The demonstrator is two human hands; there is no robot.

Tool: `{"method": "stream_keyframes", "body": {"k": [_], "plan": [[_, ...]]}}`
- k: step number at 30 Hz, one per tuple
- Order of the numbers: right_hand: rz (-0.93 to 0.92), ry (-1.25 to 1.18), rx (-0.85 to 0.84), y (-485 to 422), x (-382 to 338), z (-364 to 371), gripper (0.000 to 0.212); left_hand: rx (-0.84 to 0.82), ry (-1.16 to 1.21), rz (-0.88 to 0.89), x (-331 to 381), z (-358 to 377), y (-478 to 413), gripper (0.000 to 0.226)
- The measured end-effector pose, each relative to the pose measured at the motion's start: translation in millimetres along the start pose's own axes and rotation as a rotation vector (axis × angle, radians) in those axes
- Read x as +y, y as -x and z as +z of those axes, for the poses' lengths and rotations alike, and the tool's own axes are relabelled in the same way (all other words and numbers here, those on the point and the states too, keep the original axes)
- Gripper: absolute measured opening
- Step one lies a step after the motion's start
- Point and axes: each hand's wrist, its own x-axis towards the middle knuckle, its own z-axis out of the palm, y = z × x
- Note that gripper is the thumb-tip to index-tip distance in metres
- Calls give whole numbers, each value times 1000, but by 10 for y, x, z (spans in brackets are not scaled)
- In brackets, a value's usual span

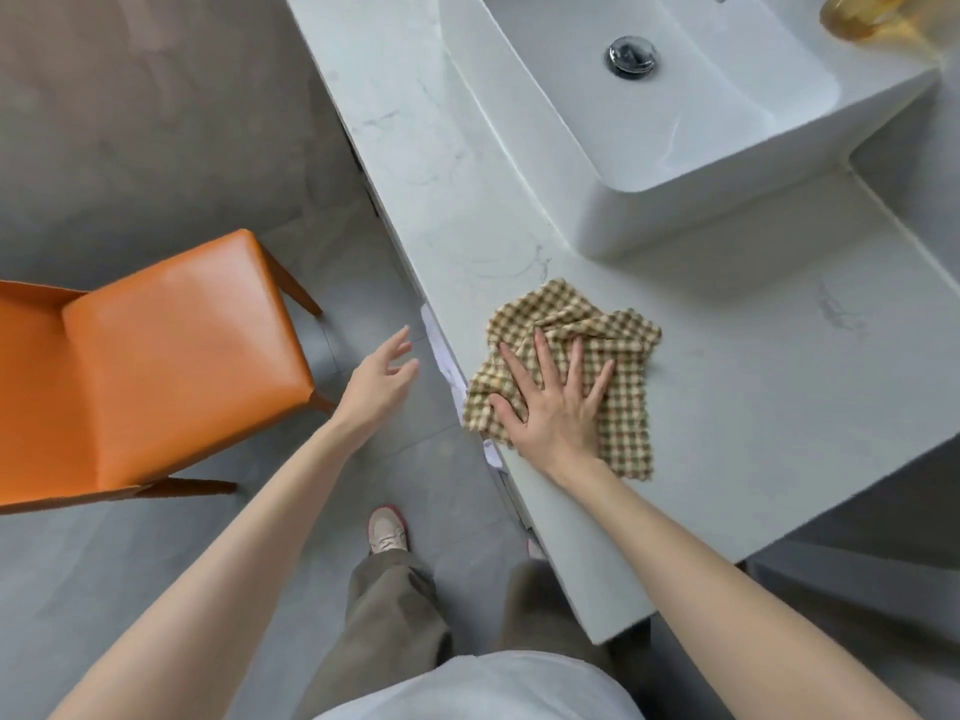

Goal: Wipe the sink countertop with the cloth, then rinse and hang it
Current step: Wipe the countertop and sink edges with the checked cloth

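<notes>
Here, the wiping step: my right grip, flat and unclenched, presses the checked cloth onto the bench at frame centre, left grip released over the floor; next, I judge, a sweep toward the basin.

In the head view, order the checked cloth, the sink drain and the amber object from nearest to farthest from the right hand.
1. Checked cloth, under the right hand.
2. Sink drain, in the basin beyond.
3. Amber object, at the basin's far right corner.
</notes>
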Motion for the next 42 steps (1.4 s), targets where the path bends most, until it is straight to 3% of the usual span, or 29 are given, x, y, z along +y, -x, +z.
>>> {"method": "stream_keyframes", "body": {"k": [4, 11, 23, 28, 32, 36, 42], "plan": [[89, 4, 14, -534, -327, -69, 67, -120, -6, 45, 117, -326, -465, 57], [166, -33, 40, -1186, -418, -181, 76, -156, 156, -59, 316, -683, -1223, 61], [168, -123, 20, -2486, -630, -434, 84, -82, 222, -94, 667, -1214, -2397, 70], [35, -144, -4, -2822, -663, -561, 82, -10, 226, -136, 887, -1370, -2764, 67], [-2, -205, 8, -3477, -770, -691, 81, -26, 204, -129, 1036, -1485, -2970, 46], [-41, -218, 24, -3974, -893, -720, 80, 39, 239, -189, 1108, -1575, -3146, 56], [-110, -235, 46, -4681, -1019, -827, 71, 5, 260, -186, 986, -1665, -3270, 51]]}}
